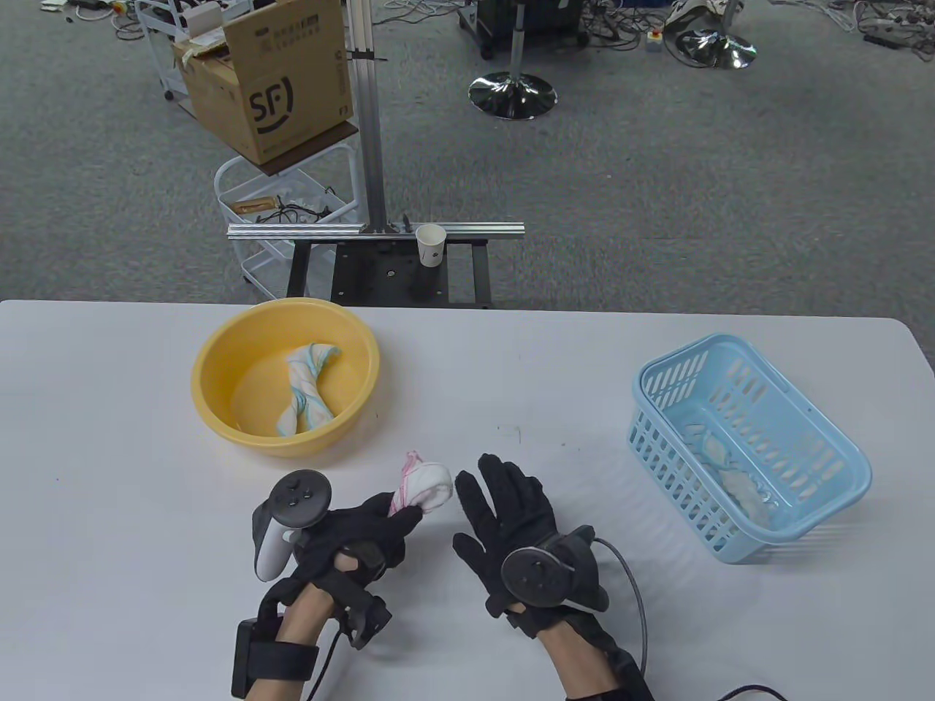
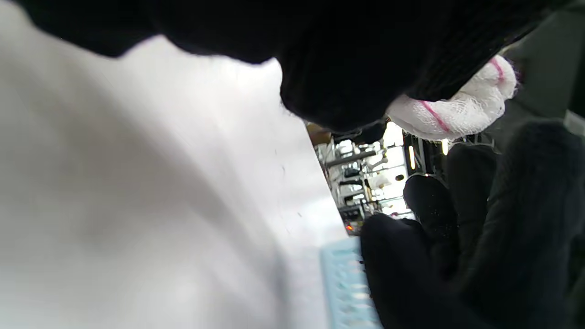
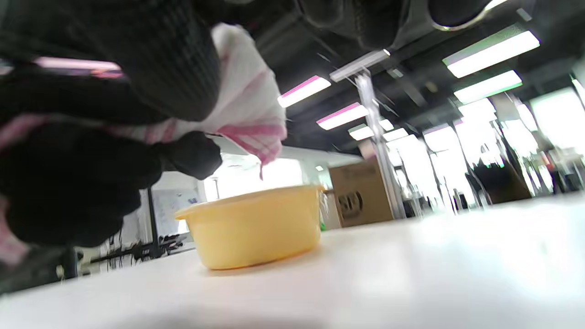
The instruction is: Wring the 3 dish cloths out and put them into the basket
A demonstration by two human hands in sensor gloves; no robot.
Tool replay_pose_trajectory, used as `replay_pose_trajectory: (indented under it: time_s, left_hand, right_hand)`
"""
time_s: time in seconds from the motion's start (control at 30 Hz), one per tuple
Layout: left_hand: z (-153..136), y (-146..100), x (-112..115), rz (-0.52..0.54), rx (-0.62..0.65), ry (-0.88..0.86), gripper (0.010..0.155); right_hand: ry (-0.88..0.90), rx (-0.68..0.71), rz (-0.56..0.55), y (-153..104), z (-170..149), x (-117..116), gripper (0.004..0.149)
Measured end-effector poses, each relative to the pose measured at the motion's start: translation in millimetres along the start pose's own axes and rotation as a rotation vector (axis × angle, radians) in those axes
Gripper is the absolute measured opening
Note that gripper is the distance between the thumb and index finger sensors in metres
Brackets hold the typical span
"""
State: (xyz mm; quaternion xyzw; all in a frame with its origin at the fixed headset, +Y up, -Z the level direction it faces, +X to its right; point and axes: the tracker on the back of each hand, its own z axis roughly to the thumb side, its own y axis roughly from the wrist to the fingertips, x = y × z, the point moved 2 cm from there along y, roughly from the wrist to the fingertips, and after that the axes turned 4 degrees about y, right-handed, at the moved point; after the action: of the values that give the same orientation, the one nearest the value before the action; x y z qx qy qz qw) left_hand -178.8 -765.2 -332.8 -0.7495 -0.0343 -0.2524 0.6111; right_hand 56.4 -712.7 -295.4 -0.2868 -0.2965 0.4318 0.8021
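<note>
My left hand (image 1: 365,529) grips a twisted white cloth with pink stripes (image 1: 427,489) above the table's front middle; the same pink-striped cloth (image 2: 457,107) pokes out of the black glove in the left wrist view. My right hand (image 1: 504,504) hovers just right of it, fingers straight and spread, holding nothing. A twisted white and blue cloth (image 1: 307,387) lies in the yellow basin (image 1: 219,350) at the left. The light blue basket (image 1: 847,475) stands at the right with a pale cloth (image 1: 730,471) lying inside. The pink-striped cloth (image 3: 247,105) hangs above the yellow basin (image 3: 256,228) in the right wrist view.
The white table (image 1: 511,380) ends at a far edge behind the basin. Beyond it stand a metal frame with a paper cup (image 1: 431,244), a wire cart and a cardboard box (image 1: 270,80) on grey carpet.
</note>
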Motion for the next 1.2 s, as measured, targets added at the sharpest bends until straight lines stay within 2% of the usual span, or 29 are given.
replay_pose_trajectory:
  time_s: [0.07,0.17,0.23,0.3,0.43,0.5,0.53,0.6,0.67,0.73,0.9,1.03,1.2]
  left_hand:
    - [-5.0,3.4,8.3,-0.137,-0.004,-0.187,0.062]
    - [-4.0,6.8,23.8,-0.333,0.029,-0.348,0.063]
    - [0.3,7.2,39.2,-0.509,0.051,-0.402,0.064]
    - [4.7,6.7,52.9,-0.634,0.072,-0.447,0.065]
    - [9.6,4.6,75.0,-0.813,0.072,-0.454,0.068]
    - [12.7,3.1,81.2,-0.857,0.082,-0.470,0.068]
    - [13.6,2.4,81.4,-0.857,0.082,-0.467,0.068]
    - [13.9,2.8,77.5,-0.809,0.080,-0.403,0.067]
    - [14.2,2.7,72.3,-0.767,0.075,-0.333,0.066]
    - [18.2,2.8,65.1,-0.672,0.064,-0.177,0.064]
    - [37.5,-2.8,49.7,-0.299,0.053,0.399,0.058]
    - [52.5,-6.7,52.1,-0.105,0.100,0.730,0.054]
    - [63.6,-11.0,57.7,0.083,0.172,1.018,0.053]
  right_hand:
    - [-0.073,0.082,-0.016,2.3,14.4,0.7,0.092]
    - [-0.173,0.130,-0.004,2.7,23.1,-2.2,0.100]
    - [-0.226,0.159,-0.027,2.3,24.2,-1.0,0.103]
    - [-0.237,0.185,-0.076,0.7,23.5,2.7,0.106]
    - [-0.259,0.237,-0.157,-2.5,26.4,9.7,0.104]
    - [-0.245,0.267,-0.221,-3.5,29.1,15.2,0.096]
    - [-0.243,0.267,-0.244,-4.0,29.2,17.8,0.087]
    - [-0.239,0.275,-0.279,-4.2,28.1,23.8,0.071]
    - [-0.234,0.267,-0.264,-3.8,25.3,25.1,0.064]
    - [-0.211,0.262,-0.237,-2.9,23.5,22.4,0.060]
    - [-0.190,0.225,-0.161,0.8,21.0,14.3,0.056]
    - [-0.184,0.184,-0.130,2.7,18.5,11.9,0.055]
    - [-0.166,0.124,-0.083,6.5,17.9,12.2,0.053]
